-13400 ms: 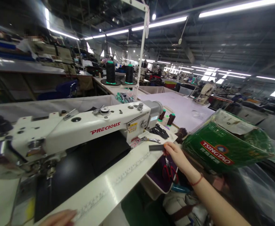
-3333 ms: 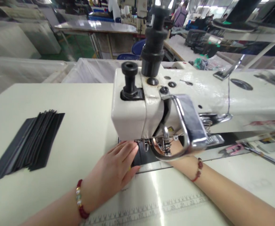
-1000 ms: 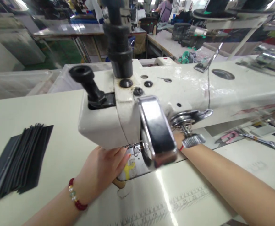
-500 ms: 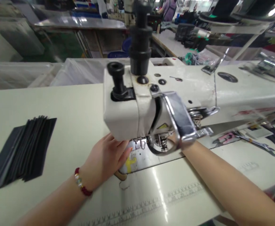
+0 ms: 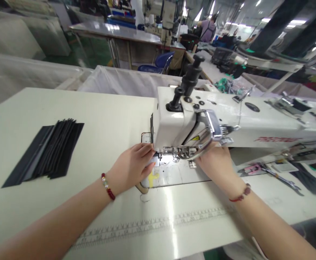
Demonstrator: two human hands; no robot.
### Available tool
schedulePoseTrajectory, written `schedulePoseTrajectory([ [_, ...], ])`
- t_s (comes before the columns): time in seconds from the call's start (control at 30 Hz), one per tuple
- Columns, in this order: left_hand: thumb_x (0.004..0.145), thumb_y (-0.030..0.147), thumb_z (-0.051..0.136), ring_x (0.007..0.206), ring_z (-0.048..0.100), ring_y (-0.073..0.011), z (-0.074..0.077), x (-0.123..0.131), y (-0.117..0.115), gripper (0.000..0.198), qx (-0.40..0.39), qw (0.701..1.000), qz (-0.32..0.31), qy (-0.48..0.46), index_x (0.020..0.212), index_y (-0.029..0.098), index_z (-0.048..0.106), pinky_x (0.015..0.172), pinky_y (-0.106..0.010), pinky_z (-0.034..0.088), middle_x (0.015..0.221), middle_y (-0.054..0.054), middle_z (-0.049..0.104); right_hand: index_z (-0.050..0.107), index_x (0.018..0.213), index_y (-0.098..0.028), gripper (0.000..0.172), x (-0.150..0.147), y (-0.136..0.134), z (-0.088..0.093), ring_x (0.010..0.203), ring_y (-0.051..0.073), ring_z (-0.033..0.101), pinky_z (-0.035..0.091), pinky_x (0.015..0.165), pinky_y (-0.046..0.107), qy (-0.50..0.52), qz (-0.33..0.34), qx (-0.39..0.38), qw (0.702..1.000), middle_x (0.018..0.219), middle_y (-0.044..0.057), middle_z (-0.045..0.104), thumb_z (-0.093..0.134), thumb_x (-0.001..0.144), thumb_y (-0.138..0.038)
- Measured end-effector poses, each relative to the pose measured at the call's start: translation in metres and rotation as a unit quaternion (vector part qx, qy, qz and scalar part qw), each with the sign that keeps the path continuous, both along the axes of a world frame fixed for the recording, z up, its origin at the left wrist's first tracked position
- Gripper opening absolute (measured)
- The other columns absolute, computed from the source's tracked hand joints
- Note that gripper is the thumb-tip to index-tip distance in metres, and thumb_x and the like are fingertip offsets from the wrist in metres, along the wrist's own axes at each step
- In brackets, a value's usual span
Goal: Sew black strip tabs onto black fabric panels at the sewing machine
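Observation:
My left hand [image 5: 132, 168] rests on the table at the left of the white sewing machine head [image 5: 174, 124]. Its fingers are curled together, with the tips right at the presser foot; what they pinch, if anything, is hidden. My right hand [image 5: 214, 162] reaches in under the machine arm from the right. Its fingertips are hidden behind the chrome guard [image 5: 210, 131]. Between the two hands lies the bare metal needle plate [image 5: 171, 175] with a yellow mark.
A fanned stack of black strips [image 5: 49, 150] lies on the table to the left. Pink-handled snips [image 5: 252, 169], a wrench [image 5: 282, 178] and black pieces [image 5: 308, 178] sit at the right. A printed ruler [image 5: 147, 225] runs along the table's front edge. Other workbenches and people are behind.
The view has pulled back and up, so the machine head looks smaller. Both hands stay at the needle area. The black piece under the foot 3.3 s ago no longer shows.

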State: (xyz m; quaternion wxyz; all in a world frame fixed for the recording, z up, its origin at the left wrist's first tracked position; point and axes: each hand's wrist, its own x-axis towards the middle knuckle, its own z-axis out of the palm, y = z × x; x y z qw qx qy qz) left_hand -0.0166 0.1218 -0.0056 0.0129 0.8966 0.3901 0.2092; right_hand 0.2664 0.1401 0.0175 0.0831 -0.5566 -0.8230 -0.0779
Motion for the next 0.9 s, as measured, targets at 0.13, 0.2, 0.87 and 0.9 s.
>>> schedulePoseTrajectory([
  [0.13, 0.092, 0.022, 0.045, 0.097, 0.059, -0.0258, 0.001, 0.0, -0.006, 0.022, 0.018, 1.0, -0.008, -0.019, 0.106, 0.012, 0.059, 0.081, -0.044, 0.055, 0.11, -0.012, 0.061, 0.063, 0.102, -0.006, 0.025, 0.031, -0.012, 0.005, 0.09, 0.032, 0.06, 0.043, 0.081, 0.046, -0.061, -0.027, 0.078, 0.995, 0.093, 0.02, 0.066, 0.043, 0.086, -0.007],
  [0.2, 0.094, 0.02, 0.042, 0.098, 0.06, -0.0252, 0.001, 0.002, -0.017, 0.023, 0.027, 0.999, -0.02, -0.036, 0.105, 0.012, 0.06, 0.084, -0.045, 0.054, 0.108, -0.012, 0.063, 0.064, 0.105, -0.009, 0.025, 0.045, -0.02, 0.008, 0.096, 0.028, 0.06, 0.044, 0.083, 0.04, -0.075, -0.004, 0.098, 0.992, 0.105, 0.016, 0.067, 0.045, 0.088, -0.006],
  [0.87, 0.093, 0.026, 0.045, 0.134, 0.037, -0.0277, -0.013, 0.096, -0.106, 0.062, -0.112, 0.966, 0.101, -0.208, 0.147, 0.023, 0.014, 0.106, -0.052, 0.04, 0.149, -0.014, 0.031, 0.062, 0.11, -0.02, 0.034, 0.08, -0.071, 0.019, 0.102, 0.02, 0.058, 0.048, 0.088, 0.036, 0.167, 0.098, 0.152, 0.969, 0.114, 0.006, 0.065, 0.036, 0.091, -0.008],
  [0.9, 0.092, 0.027, 0.047, 0.134, 0.036, -0.0292, -0.014, 0.097, -0.104, 0.066, -0.112, 0.964, 0.11, -0.214, 0.147, 0.022, 0.011, 0.105, -0.054, 0.039, 0.149, -0.016, 0.03, 0.061, 0.109, -0.02, 0.034, 0.09, -0.089, 0.021, 0.103, 0.019, 0.059, 0.048, 0.089, 0.036, 0.191, 0.101, 0.15, 0.965, 0.112, 0.006, 0.065, 0.035, 0.091, -0.007],
])
